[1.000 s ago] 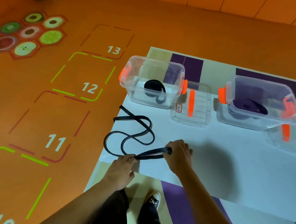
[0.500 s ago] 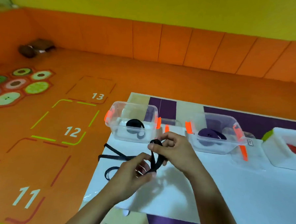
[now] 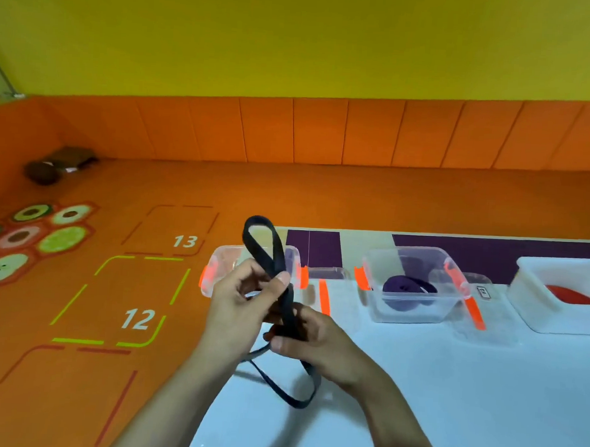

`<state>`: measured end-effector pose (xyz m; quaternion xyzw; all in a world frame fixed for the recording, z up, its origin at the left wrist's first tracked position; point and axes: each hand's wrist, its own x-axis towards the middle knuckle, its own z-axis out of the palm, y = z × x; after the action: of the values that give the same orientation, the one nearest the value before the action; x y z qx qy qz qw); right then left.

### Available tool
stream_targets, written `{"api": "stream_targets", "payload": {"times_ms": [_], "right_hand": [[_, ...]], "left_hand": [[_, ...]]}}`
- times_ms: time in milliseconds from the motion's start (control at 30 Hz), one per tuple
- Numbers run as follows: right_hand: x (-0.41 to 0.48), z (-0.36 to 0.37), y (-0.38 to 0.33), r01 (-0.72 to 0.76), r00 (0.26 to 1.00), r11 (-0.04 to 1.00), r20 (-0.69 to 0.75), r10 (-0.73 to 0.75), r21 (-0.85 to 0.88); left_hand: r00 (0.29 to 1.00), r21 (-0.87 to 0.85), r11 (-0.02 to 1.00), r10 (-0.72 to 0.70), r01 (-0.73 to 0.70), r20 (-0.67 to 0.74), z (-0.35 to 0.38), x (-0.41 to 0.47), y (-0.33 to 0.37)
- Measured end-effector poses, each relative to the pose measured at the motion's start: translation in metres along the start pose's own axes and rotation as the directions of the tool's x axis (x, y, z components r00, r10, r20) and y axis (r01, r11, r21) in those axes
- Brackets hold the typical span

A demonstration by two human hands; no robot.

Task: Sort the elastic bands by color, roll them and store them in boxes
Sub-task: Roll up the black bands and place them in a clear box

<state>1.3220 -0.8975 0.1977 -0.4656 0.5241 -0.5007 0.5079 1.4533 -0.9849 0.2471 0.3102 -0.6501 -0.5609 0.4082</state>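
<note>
1. Black elastic band [image 3: 286, 303]: held above the white mat [image 3: 449, 385], long axis near vertical, folded loop pointing up, slack end hanging down.
2. Left hand [image 3: 238, 302]: pinches the band under the loop.
3. Right hand [image 3: 318, 340]: fingers curled around the band lower down.

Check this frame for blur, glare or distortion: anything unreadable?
Head view: wide-angle bend curves the wall base; light even, no harsh glare; the black band is motion-blurred in its lower loop below the right hand, crisp in its upper loop above the left hand; the lid label is too small to read.
</note>
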Motion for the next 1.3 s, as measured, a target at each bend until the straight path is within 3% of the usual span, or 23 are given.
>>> {"api": "stream_targets", "payload": {"times_ms": [100,167,267,367,467,600,733,833,967,1167,1233,1300], "right_hand": [[0.005,-0.003,0.014,-0.046,0.995,0.986,-0.089,0.033,-0.158],[0.01,-0.01,0.025,-0.162,0.979,0.955,-0.164,0.123,-0.249],[0.015,-0.023,0.045,-0.359,0.913,0.855,-0.331,0.238,-0.375],[0.013,-0.032,0.066,-0.44,0.867,0.783,-0.436,0.242,-0.44],[0.008,-0.029,0.078,-0.43,0.828,0.805,-0.534,0.171,-0.409],[0.002,-0.041,0.05,-0.373,0.69,0.871,-0.723,0.029,-0.32],[-0.011,-0.057,0.0,-0.3,0.577,0.815,-0.775,-0.259,-0.495],[-0.017,-0.065,-0.022,-0.264,0.535,0.72,-0.718,-0.444,-0.642],[-0.023,-0.076,-0.015,-0.308,0.442,0.699,-0.748,-0.495,-0.645],[-0.041,-0.091,-0.049,-0.21,0.118,0.737,-0.765,-0.633,-0.643],[-0.043,-0.096,-0.06,-0.225,0.13,0.723,-0.756,-0.642,-0.653],[-0.037,-0.103,-0.057,-0.29,0.219,0.69,-0.748,-0.627,-0.663]], "left_hand": [[0.998,0.036,0.999,0.034,-0.032,-0.055,-0.005,0.0,-0.002],[0.993,0.078,0.996,0.05,-0.041,-0.109,-0.007,-0.003,-0.01],[0.986,0.1,0.995,0.033,-0.016,-0.164,-0.001,-0.014,-0.027],[0.973,0.114,0.993,0.027,0.0,-0.229,0.002,-0.02,-0.036],[0.963,0.086,0.995,-0.027,0.052,-0.27,-0.001,-0.022,-0.044],[0.923,-0.105,0.969,-0.245,0.223,-0.297,0.004,-0.015,-0.052],[0.898,-0.284,0.906,-0.38,0.313,-0.223,0.011,-0.004,-0.05],[0.907,-0.341,0.886,-0.387,0.315,-0.167,0.017,0.0,-0.042],[0.934,-0.371,0.887,-0.338,0.276,-0.114,0.018,0.001,-0.034],[0.969,-0.405,0.882,-0.244,0.241,0.044,0.032,-0.003,-0.013],[0.965,-0.4,0.88,-0.251,0.258,0.071,0.037,-0.003,-0.011],[0.959,-0.391,0.878,-0.278,0.276,0.053,0.039,0.0,-0.014]]}}
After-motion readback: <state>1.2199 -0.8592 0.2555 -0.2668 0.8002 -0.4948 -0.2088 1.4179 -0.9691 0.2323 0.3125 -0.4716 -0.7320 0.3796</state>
